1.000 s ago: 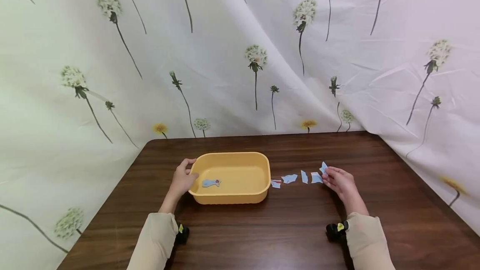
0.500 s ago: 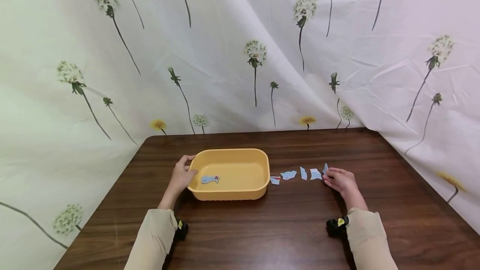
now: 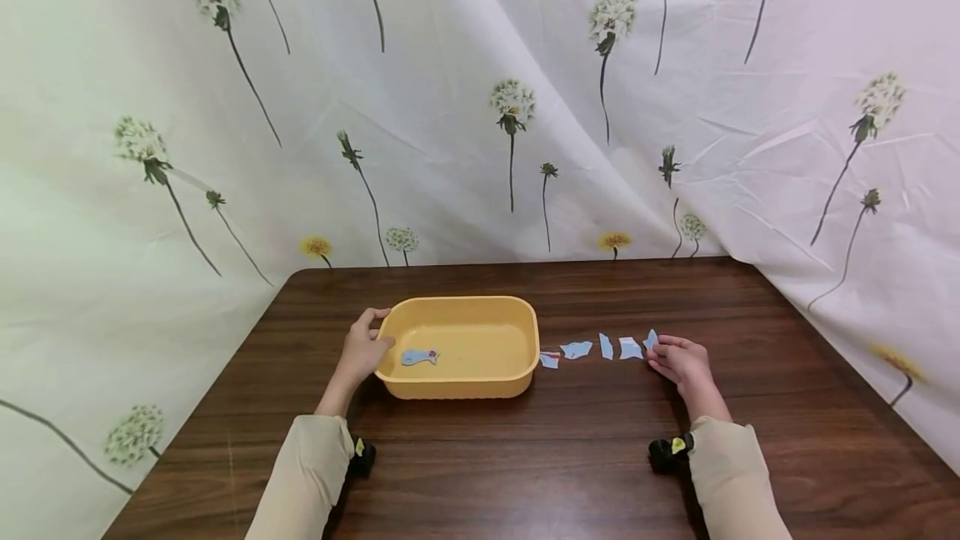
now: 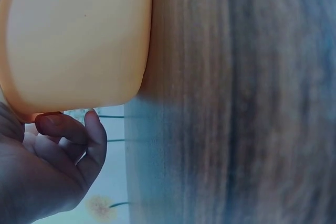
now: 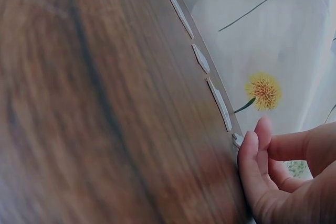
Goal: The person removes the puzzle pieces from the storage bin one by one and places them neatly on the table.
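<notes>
My left hand [image 3: 365,348] grips the left rim of a yellow plastic basin [image 3: 457,390], its thumb over the rim. Inside the basin, toward the left, lies one light blue puzzle piece [image 3: 418,357] with a small red mark. In the left wrist view the fingers [image 4: 94,140] curl beside the basin's outer wall. Right of the basin, several flat, jagged puzzle pieces [image 3: 577,349] form a row on the table. At the row's right end, my right hand [image 3: 684,365] pinches a light blue puzzle piece [image 3: 651,339] by its right side, close over the tabletop.
The dark brown wooden table [image 3: 495,457] ends at the back against a white cloth [image 3: 450,148] printed with dandelions. Black devices [image 3: 667,455] are strapped to both wrists, below light sleeves. The leftmost row piece [image 3: 550,360] lies right by the basin's wall.
The right hand's puzzle piece has turned and come down into line with the row. The left hand keeps its hold on the basin. The head view has tilted slightly.
</notes>
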`<control>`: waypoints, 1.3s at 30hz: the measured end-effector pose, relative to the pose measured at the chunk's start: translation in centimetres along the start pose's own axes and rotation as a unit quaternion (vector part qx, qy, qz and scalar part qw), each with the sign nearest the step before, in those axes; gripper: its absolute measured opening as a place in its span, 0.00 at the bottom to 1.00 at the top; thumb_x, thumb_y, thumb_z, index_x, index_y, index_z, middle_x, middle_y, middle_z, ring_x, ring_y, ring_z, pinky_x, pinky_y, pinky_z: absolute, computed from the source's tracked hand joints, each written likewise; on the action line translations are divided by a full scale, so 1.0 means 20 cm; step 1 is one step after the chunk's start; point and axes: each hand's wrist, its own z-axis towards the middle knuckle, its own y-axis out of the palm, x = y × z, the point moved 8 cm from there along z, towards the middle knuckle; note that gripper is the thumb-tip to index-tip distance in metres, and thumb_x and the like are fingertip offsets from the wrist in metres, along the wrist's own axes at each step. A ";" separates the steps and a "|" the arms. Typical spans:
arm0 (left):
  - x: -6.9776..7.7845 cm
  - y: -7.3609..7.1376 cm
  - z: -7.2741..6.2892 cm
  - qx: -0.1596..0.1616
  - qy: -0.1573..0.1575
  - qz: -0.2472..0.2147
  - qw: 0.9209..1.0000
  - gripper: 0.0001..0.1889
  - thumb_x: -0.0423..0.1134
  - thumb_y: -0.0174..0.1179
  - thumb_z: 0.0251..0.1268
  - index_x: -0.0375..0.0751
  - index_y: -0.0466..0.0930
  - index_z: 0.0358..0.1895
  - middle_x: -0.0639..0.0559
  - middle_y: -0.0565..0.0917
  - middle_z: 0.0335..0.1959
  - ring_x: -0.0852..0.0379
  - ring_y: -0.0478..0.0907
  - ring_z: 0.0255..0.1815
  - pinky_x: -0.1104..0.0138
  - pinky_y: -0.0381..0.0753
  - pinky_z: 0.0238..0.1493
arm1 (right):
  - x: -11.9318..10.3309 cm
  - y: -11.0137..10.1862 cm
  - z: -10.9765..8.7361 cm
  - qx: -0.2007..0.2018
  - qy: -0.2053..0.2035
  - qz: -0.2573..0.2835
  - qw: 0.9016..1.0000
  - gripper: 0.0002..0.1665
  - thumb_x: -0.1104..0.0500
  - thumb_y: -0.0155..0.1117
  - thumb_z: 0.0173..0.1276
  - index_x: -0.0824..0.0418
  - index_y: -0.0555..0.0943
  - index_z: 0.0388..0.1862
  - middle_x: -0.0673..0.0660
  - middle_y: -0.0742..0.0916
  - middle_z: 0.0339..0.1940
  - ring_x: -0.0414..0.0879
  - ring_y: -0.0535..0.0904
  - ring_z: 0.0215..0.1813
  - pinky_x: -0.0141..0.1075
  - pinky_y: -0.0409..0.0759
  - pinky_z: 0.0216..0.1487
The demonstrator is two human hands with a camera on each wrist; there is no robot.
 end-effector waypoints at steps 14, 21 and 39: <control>0.00 -0.01 -0.01 -0.001 -0.005 0.000 1.000 0.26 0.26 0.50 0.66 0.35 0.64 0.69 0.23 0.81 0.49 0.45 0.86 0.36 0.63 0.85 0.29 | -0.06 0.08 -0.05 -0.011 -0.044 -0.031 0.998 0.27 0.68 0.53 0.72 0.77 0.62 0.66 0.45 0.82 0.26 0.32 0.79 0.28 0.24 0.82 0.35; 0.00 -0.01 -0.01 0.001 -0.005 0.001 1.000 0.26 0.27 0.51 0.65 0.35 0.64 0.68 0.23 0.81 0.50 0.43 0.86 0.39 0.62 0.85 0.30 | -0.12 0.23 -0.08 -0.034 -0.053 -0.038 0.997 0.29 0.67 0.54 0.72 0.76 0.62 0.68 0.46 0.82 0.27 0.32 0.79 0.29 0.24 0.82 0.36; 0.00 -0.02 -0.02 0.005 -0.004 -0.011 1.000 0.26 0.26 0.51 0.65 0.35 0.65 0.68 0.24 0.81 0.49 0.47 0.85 0.35 0.66 0.83 0.27 | -0.19 0.92 -0.16 -0.131 -0.058 -0.062 0.988 0.23 0.65 0.55 0.72 0.71 0.70 0.64 0.52 0.83 0.34 0.37 0.80 0.31 0.28 0.82 0.39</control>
